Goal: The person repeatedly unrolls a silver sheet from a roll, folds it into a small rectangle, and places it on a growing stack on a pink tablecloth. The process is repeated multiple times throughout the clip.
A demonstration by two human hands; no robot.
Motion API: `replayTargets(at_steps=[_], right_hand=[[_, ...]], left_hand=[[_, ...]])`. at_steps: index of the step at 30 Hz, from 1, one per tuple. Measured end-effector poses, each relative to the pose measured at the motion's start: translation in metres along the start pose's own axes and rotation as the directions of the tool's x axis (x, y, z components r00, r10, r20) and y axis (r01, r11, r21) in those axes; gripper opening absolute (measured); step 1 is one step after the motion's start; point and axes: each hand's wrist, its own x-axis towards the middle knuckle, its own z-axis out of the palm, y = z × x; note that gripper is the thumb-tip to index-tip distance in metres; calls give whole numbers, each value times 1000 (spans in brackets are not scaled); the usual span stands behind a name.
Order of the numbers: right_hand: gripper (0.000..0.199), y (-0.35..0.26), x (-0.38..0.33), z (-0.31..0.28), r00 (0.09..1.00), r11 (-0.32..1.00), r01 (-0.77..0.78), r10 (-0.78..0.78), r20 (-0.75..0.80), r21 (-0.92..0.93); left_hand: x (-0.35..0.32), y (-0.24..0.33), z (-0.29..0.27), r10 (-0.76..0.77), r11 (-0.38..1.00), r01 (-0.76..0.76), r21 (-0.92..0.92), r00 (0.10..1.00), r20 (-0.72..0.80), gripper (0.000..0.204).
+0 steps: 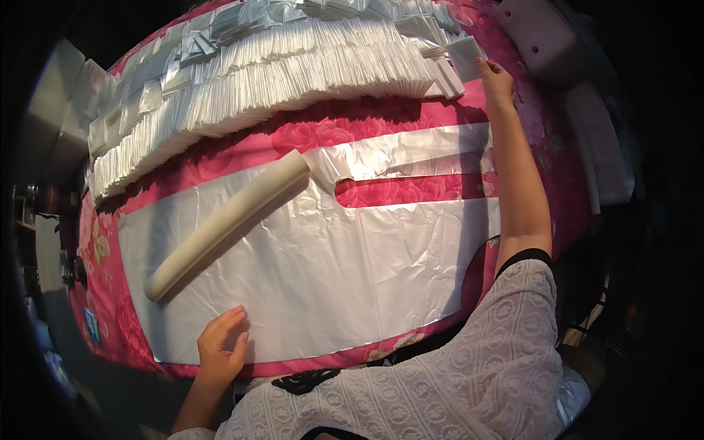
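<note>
On the worktop (513, 147), covered by a pink flowered cloth (411, 117), one large white plastic bag (330, 257) lies flat and spread out, its two handle strips pointing to the person's right. The left hand (220, 345) rests palm down on the bag's near left corner, fingers spread and open, holding nothing. The right arm stretches straight out across the bag's handles to the far right edge, where the right hand (495, 81) closes its grip on one small folded bag (466, 55) at the end of the rows. One cream-coloured roller (227, 220) lies slanted on the left part of the large bag. Beyond it, rows of folded bags (279, 81) stand packed on edge, too many to count.
</note>
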Motion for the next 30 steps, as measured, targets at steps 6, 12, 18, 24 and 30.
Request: replayTargets(at_steps=[6,12,18,24,30], right_hand=[[38,-28,-38,24,880,720,408,-474,32,-562],[36,-59,-226,1,679,705,695,-579,452,-140],[47,-67,-333,-59,544,760,647,-403,736,-63],[52,-39,-334,-117,602,760,620,-301,740,-195],[40,10,-273,-172,771,706,575,-301,561,-413]], left_hand=[[17,-12,-9,77,982,-64,180,995,-66,30],[92,-14,-10,356,844,-251,475,923,-146,49],[124,-17,-9,212,895,-187,406,977,-16,58],[98,18,9,442,773,-581,257,782,439,50],[83,61,73,589,556,-785,273,604,537,26]])
